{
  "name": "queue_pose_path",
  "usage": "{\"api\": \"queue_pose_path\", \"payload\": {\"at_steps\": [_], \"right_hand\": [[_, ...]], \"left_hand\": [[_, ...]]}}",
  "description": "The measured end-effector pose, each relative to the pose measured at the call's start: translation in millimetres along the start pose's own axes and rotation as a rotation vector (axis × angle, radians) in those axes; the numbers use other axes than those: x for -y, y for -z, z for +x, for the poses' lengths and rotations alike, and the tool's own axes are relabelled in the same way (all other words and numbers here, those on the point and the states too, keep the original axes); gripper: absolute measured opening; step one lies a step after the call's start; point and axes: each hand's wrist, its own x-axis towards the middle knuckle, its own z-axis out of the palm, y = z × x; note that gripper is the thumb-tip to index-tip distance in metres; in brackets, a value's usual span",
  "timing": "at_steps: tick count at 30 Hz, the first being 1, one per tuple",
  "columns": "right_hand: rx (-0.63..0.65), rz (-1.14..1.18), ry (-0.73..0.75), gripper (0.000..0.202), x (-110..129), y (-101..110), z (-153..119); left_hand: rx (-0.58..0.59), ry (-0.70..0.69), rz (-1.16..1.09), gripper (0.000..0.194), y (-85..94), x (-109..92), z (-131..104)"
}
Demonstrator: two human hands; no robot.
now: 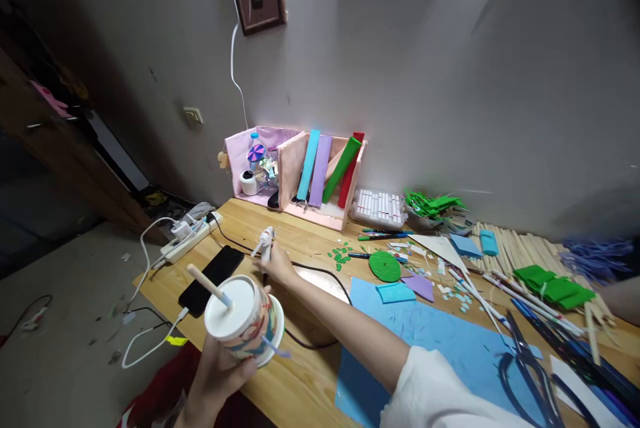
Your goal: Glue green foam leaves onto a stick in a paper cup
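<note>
My left hand (218,369) is closed around a patterned paper cup (250,328), tilted above the table's front edge. A white disc covers the end facing me, with a wooden stick (206,283) standing out of it. At the cup's other end is a wider white rim, and a thin purple strip (276,347) sticks out from the side. Just beyond the cup, my right hand (278,267) grips a white glue gun (267,245) with a black cord. The cup hides part of its fingers. Beside them lies a black phone (213,278).
Blue sheets (395,348), green felt pieces (385,266), paper scraps and scissors (530,368) cover the right side. At the back stand a pink box (320,215) and a marker case (379,208). A power strip (193,239) lies on the left edge.
</note>
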Motion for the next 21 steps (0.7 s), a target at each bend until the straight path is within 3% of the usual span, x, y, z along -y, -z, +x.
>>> {"api": "queue_pose_path", "payload": {"at_steps": [4,5,7,9,11,14,17,21], "right_hand": [[0.026,-0.082,0.014,0.049,-6,16,-6],[0.031,-0.103,0.019,0.045,-11,28,-10],[0.011,-0.159,0.025,0.03,-26,63,-20],[-0.056,-0.242,0.023,0.013,-45,107,-31],[-0.133,-0.338,0.011,0.017,-64,148,-41],[-0.142,-0.454,0.04,0.014,-87,187,-46],[-0.072,-0.527,0.077,0.008,-100,190,-39],[-0.002,-0.577,0.101,0.023,-107,175,-25]], "left_hand": [[0.396,-0.05,0.213,0.068,-16.1,17,8],[0.508,-0.02,0.245,0.068,-22.9,21,13],[0.614,0.04,0.245,0.067,-39.4,29,25],[0.611,0.065,0.238,0.065,-58.6,39,39],[0.591,0.04,0.297,0.064,-78.4,49,52],[0.594,-0.038,0.358,0.06,-105.5,66,68],[0.597,-0.154,0.45,0.058,-124.8,80,78],[0.57,-0.209,0.477,0.06,-135.2,92,85]]}}
